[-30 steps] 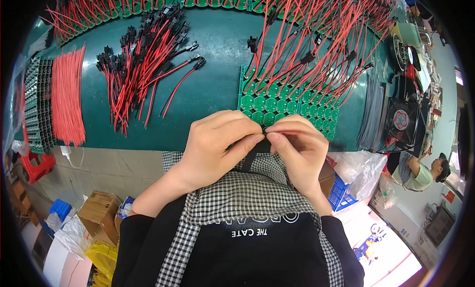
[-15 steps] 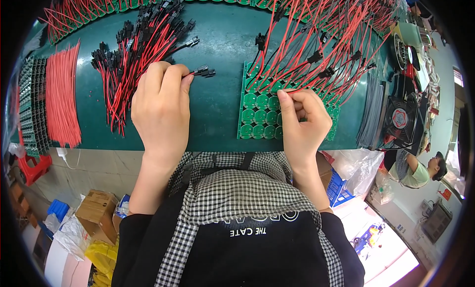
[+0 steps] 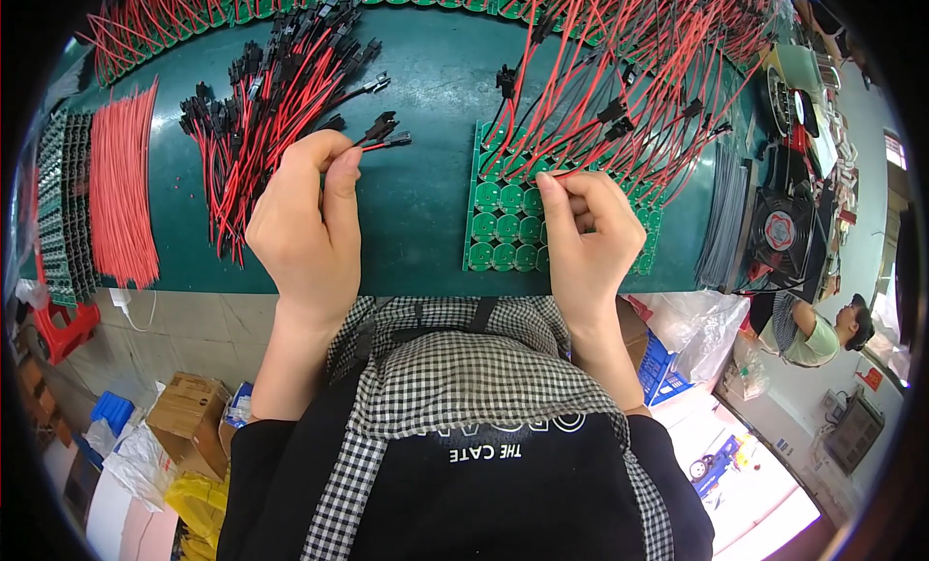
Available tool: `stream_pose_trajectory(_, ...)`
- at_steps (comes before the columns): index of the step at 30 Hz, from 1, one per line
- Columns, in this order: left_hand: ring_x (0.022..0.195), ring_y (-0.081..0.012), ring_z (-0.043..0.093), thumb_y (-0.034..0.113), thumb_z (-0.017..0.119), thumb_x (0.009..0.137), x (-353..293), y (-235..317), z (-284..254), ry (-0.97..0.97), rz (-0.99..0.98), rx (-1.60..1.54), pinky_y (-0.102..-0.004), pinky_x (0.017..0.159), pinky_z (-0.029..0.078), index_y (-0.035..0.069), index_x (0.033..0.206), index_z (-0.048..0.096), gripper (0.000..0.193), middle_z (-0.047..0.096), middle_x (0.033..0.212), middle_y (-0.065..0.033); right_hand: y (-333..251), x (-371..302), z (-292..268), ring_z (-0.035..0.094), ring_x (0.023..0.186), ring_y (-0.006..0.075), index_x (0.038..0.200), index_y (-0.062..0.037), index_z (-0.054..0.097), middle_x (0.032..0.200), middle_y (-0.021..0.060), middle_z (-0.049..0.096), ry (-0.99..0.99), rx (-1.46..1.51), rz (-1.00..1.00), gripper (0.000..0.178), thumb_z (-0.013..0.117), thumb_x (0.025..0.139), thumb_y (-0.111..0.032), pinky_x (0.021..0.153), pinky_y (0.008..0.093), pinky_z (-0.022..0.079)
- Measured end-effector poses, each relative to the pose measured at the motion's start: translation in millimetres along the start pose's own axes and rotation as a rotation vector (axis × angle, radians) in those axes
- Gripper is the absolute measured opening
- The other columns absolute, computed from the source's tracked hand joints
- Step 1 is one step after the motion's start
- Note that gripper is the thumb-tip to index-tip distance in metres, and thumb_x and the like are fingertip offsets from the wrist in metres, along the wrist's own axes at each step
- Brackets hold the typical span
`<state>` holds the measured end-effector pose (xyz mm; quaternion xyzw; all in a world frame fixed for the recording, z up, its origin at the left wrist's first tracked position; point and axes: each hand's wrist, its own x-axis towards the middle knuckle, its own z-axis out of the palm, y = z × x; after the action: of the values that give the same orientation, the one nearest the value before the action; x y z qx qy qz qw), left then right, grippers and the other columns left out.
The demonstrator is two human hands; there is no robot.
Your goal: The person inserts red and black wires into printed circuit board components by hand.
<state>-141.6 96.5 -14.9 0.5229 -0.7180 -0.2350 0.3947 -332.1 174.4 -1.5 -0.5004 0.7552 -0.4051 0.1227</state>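
My left hand (image 3: 308,217) pinches connector cables between thumb and forefinger, their black plugs (image 3: 380,129) sticking out to the right of the fingertips. Just behind it lies a heap of red and black connector cables (image 3: 237,140), black plugs toward the far side. A panel of round green circuit boards (image 3: 506,229) rests on the bench to the right. Above its middle, my right hand (image 3: 598,237) has thumb and forefinger closed on a red wire (image 3: 571,175). Many red and black wires with black plugs (image 3: 614,112) rise from the panel's far rows.
Bundles of red wires (image 3: 122,188) and dark grey wires (image 3: 724,217) lie at the left and right of the green bench (image 3: 416,67). More wired boards (image 3: 184,33) line its far edge. A black fan (image 3: 779,230) stands right; beyond it is another person (image 3: 813,331).
My left hand has turned and shifted slightly left; the plugs at its fingertips now stand apart from each other. My right hand has moved a little to the left.
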Motion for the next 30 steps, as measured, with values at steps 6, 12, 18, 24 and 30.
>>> stream_pose_trajectory(6, 0.062, -0.0194, 0.057, 0.003, 0.064, 0.084, 1, -4, 4, 0.06, 0.173, -0.141, -0.029, 0.055, 0.044, 0.0, 0.093, 0.063, 0.01, 0.062, 0.075, -0.0074, -1, 0, 2, 0.046, 0.047, 0.0087, 0.076, 0.0008, 0.06, 0.068, 0.0048, 0.057, 0.024, 0.01, 0.006, 0.012, 0.071, 0.079, -0.003, 0.044, 0.0243, 0.034)
stream_pose_trajectory(12, 0.066, -0.0189, 0.06, 0.003, 0.07, 0.079, -1, 3, -5, -0.028, 0.239, -0.054, -0.0278, 0.056, 0.046, 0.001, 0.091, 0.066, 0.013, 0.064, 0.075, -0.0088, -2, 0, 1, 0.044, 0.045, 0.0081, 0.074, -0.0001, 0.06, 0.066, 0.0038, 0.056, 0.006, 0.003, 0.019, 0.013, 0.072, 0.078, -0.002, 0.043, 0.0245, 0.033)
stream_pose_trajectory(18, 0.043, -0.0175, 0.045, 0.003, 0.069, 0.078, -12, 7, 7, -0.032, 0.252, -0.212, -0.0291, 0.043, 0.037, 0.001, 0.092, 0.065, 0.014, 0.054, 0.06, -0.0051, -2, 2, 3, 0.044, 0.044, 0.0087, 0.072, -0.0007, 0.059, 0.065, 0.0036, 0.055, 0.003, 0.003, 0.004, 0.014, 0.073, 0.077, -0.003, 0.043, 0.0252, 0.033)
stream_pose_trajectory(24, 0.047, -0.017, 0.047, 0.002, 0.066, 0.081, -13, 12, 11, -0.119, 0.213, -0.223, -0.0283, 0.044, 0.037, 0.002, 0.094, 0.063, 0.014, 0.051, 0.06, -0.0054, -1, 1, 3, 0.044, 0.044, 0.0099, 0.072, -0.001, 0.058, 0.064, 0.0037, 0.053, 0.021, -0.041, -0.021, 0.016, 0.072, 0.078, -0.003, 0.043, 0.0258, 0.033)
stream_pose_trajectory(30, 0.049, -0.018, 0.05, 0.002, 0.066, 0.081, -15, 15, 8, -0.178, 0.222, -0.221, -0.029, 0.045, 0.038, 0.001, 0.095, 0.064, 0.014, 0.052, 0.061, -0.0067, -5, 4, -2, 0.047, 0.046, 0.0112, 0.072, -0.001, 0.058, 0.064, 0.0047, 0.054, -0.047, -0.061, -0.038, 0.015, 0.071, 0.078, -0.004, 0.044, 0.0263, 0.036)
